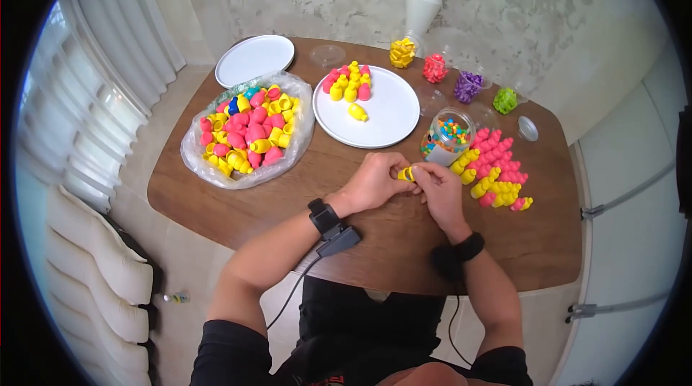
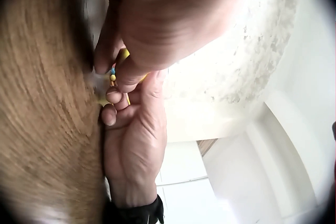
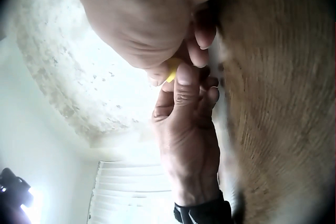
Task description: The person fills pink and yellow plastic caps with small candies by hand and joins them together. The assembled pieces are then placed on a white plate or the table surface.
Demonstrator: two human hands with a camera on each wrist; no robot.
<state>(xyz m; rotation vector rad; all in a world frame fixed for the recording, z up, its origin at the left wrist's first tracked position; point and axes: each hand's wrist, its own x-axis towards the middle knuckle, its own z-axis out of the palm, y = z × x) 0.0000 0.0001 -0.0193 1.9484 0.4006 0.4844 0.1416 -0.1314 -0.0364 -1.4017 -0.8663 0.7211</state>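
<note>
Between my two hands, over the table near its front edge, is a small yellow plastic capsule [image 1: 406, 174]. My left hand [image 1: 376, 180] pinches it from the left, my right hand [image 1: 441, 191] from the right. In the left wrist view, small blue, yellow and orange beads or sweets [image 2: 113, 71] show at the fingers. Most of the capsule is hidden by fingers in both wrist views. Just beyond the right hand stands an open clear jar [image 1: 438, 154] of small multicoloured pieces. Rows of pink and yellow capsules [image 1: 494, 159] stand to its right.
A plastic bag [image 1: 193, 152] full of pink, yellow and a few blue capsule parts lies at left. Behind the hands, a white plate [image 1: 386, 134] carries pink and yellow capsules. Another white plate [image 1: 254, 61] is at the back left. Small tubs of coloured pieces [image 1: 468, 87] line the back right.
</note>
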